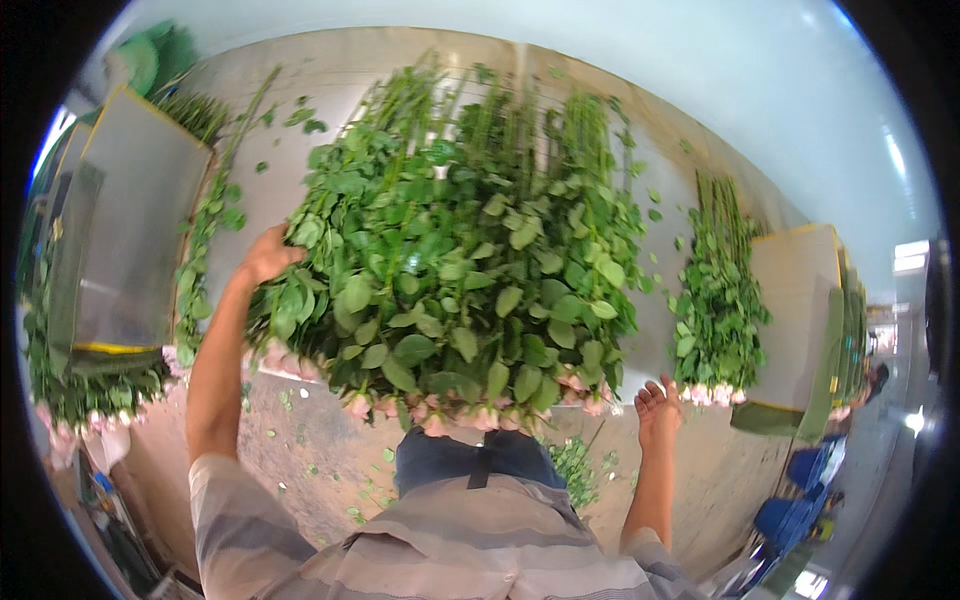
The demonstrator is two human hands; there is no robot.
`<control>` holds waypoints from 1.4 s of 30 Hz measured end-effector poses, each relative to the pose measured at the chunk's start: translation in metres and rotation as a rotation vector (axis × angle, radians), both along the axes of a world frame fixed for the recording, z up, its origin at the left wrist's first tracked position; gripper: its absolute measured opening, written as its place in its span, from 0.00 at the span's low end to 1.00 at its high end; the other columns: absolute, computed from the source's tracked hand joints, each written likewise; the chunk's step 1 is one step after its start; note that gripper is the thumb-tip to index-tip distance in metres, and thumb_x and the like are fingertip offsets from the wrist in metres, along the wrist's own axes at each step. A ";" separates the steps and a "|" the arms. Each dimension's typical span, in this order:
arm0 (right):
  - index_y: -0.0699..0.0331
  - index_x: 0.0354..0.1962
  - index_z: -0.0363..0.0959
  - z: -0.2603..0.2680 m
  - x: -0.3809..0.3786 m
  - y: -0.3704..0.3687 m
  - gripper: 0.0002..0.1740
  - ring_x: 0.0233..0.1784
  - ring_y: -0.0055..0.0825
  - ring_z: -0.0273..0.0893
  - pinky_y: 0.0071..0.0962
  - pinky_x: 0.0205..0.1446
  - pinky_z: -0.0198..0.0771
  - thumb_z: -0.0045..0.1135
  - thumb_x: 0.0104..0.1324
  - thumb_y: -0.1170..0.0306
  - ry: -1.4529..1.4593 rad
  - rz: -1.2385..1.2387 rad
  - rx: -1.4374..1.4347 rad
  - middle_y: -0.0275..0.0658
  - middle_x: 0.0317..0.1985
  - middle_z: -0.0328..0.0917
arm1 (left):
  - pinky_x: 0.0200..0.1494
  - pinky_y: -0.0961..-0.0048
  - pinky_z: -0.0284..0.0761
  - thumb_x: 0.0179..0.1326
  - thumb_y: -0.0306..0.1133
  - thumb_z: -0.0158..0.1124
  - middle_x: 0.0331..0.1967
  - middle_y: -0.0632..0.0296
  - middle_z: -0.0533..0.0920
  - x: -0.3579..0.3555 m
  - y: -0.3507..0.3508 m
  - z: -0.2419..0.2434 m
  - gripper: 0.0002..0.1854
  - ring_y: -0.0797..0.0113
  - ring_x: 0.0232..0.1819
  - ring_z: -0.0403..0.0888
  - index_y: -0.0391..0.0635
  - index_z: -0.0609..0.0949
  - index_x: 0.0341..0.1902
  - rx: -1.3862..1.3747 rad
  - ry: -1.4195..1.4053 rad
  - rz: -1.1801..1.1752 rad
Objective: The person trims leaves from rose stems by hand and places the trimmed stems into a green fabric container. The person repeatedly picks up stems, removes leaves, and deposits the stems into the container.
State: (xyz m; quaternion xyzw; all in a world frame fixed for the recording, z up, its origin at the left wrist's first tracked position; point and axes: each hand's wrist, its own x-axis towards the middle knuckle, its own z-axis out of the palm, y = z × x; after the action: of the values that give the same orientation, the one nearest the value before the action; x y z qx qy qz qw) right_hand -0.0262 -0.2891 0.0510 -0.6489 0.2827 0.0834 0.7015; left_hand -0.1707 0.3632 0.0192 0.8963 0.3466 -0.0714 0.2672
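Note:
A broad pile of pink roses (480,247) with leafy green stems lies on the table before me, stems pointing away and blooms at the near edge. My left hand (270,255) reaches to the pile's left side, its fingertips partly behind leaves; whether it grips stems cannot be told. Beyond the pile's near right corner, my right hand (658,403) is raised with fingers loosely apart and nothing in it. A smaller bunch of roses (720,300) lies to the right of the pile. Some leafy stems (206,262) lie left of my left hand.
Grey panels with yellow edges stand at the left (135,225) and right (791,307), with more roses (97,397) by the left one. Loose leaves are scattered on the table (645,352) and floor (300,450). Blue chairs or crates (784,517) are at lower right. Another person's head (876,379) shows far right.

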 end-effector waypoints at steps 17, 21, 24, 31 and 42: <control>0.73 0.47 0.73 -0.116 0.157 0.023 0.23 0.45 0.38 0.78 0.33 0.51 0.70 0.54 0.64 0.60 -0.215 0.721 -0.283 0.51 0.42 0.79 | 0.55 0.59 0.71 0.57 0.48 0.63 0.50 0.40 0.77 0.066 -0.259 0.045 0.35 0.47 0.52 0.77 0.36 0.69 0.61 0.378 0.083 0.191; 0.75 0.52 0.70 -0.120 0.170 0.051 0.28 0.53 0.42 0.75 0.34 0.57 0.66 0.57 0.62 0.60 -0.048 0.969 -0.055 0.54 0.49 0.76 | 0.51 0.66 0.74 0.60 0.34 0.62 0.50 0.48 0.79 0.115 -0.351 0.081 0.23 0.57 0.50 0.80 0.42 0.73 0.58 0.304 -0.351 0.106; 0.73 0.52 0.69 -0.110 0.170 0.058 0.25 0.51 0.32 0.73 0.30 0.57 0.65 0.56 0.63 0.63 0.062 0.866 -0.100 0.45 0.48 0.77 | 0.60 0.65 0.70 0.60 0.34 0.61 0.56 0.54 0.76 0.176 -0.446 0.058 0.23 0.58 0.58 0.74 0.53 0.73 0.61 -0.032 -0.376 -0.164; 0.69 0.50 0.73 -0.084 0.215 -0.032 0.21 0.41 0.27 0.72 0.32 0.47 0.65 0.53 0.65 0.62 0.050 0.680 -0.003 0.38 0.39 0.77 | 0.70 0.49 0.50 0.53 0.28 0.61 0.62 0.56 0.69 0.191 -0.500 0.009 0.38 0.55 0.66 0.63 0.58 0.61 0.69 0.151 0.064 -0.368; 0.68 0.42 0.75 -0.068 0.188 -0.055 0.13 0.35 0.19 0.68 0.22 0.41 0.62 0.51 0.65 0.68 -0.066 0.458 0.049 0.31 0.34 0.75 | 0.51 0.60 0.74 0.59 0.30 0.56 0.46 0.46 0.81 0.216 -0.580 0.012 0.20 0.48 0.46 0.79 0.38 0.74 0.55 -0.217 -0.620 -0.225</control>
State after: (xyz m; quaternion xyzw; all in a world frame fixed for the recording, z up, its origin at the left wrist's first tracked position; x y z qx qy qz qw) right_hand 0.1622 -0.3437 -0.0175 -0.6814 0.1028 0.2262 0.6885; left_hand 0.0455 -0.2171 0.0310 0.8743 0.1383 0.1389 0.4441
